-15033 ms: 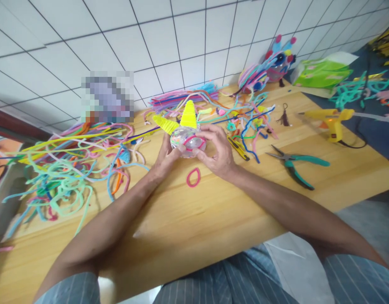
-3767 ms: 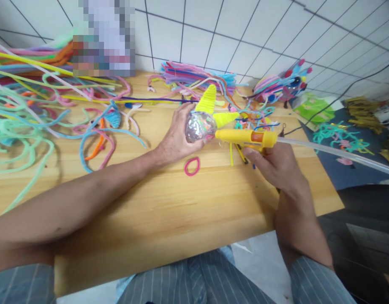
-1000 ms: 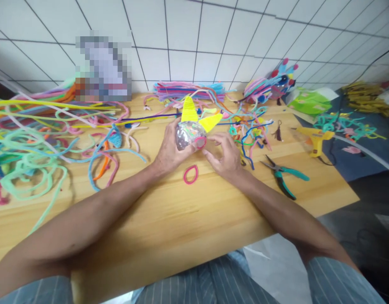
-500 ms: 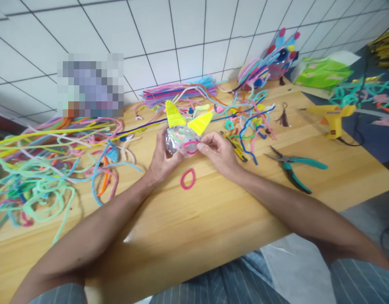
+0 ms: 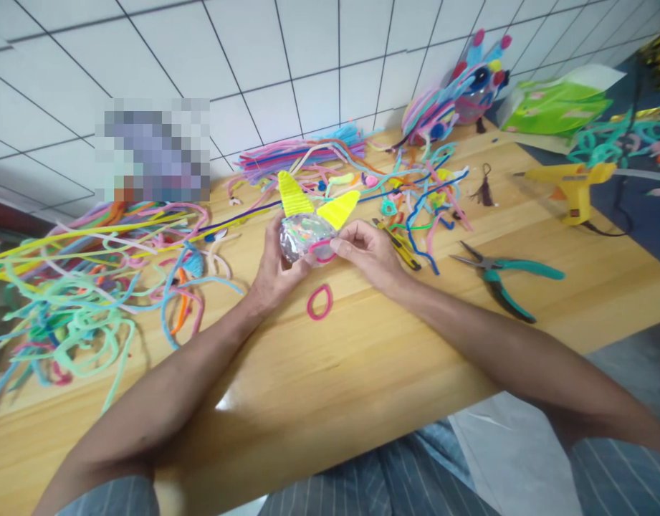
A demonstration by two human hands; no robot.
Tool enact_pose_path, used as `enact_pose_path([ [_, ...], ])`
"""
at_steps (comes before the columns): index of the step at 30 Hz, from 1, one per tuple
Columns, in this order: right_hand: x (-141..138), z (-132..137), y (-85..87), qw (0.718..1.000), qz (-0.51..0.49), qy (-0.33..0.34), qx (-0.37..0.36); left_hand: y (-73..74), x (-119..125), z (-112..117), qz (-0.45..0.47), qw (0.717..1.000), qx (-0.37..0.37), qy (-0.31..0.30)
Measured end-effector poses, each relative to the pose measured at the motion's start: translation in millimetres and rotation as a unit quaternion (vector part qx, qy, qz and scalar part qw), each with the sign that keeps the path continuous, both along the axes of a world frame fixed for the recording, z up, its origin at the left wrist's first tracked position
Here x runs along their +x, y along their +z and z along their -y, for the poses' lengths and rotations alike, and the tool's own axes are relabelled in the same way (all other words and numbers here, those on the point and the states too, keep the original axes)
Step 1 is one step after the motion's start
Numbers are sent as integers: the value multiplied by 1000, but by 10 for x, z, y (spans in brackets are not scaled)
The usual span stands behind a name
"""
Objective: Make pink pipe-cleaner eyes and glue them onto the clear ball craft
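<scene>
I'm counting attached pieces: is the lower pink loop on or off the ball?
Off: the pink loop lies on the table, apart from the ball in the left hand.

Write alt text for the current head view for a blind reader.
A left hand holds a clear ball with two yellow spikes; the right hand touches a pink loop on it. Another pink loop lies nearer on the wooden table, tangled pipe cleaners left, pliers and glue gun right.

Room over near tabletop (image 5: 308, 387) — pink loop (image 5: 309, 306), pliers (image 5: 491, 274) beyond.
</scene>
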State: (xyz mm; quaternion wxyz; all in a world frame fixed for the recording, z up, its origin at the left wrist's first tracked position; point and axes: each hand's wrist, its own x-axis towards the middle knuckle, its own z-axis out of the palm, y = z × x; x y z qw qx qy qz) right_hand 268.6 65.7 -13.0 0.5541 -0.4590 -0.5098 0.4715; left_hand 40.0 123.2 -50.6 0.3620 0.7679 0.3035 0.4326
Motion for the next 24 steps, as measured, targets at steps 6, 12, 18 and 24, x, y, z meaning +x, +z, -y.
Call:
enact_pose_path([
  [6,-14,5,-2,1000,0,-13,-10,-5,19,4,2,1000,1,-3],
  [12,-14,18,-8,1000,8,-18,-15,25,34,13,-7,1000,-4,8],
  [18,-27,33,-2,999,-3,-21,-26,29,31,18,-8,1000,10,7],
  [24,-31,30,-9,999,-5,-26,-24,54,39,26,-4,1000,-3,-1],
])
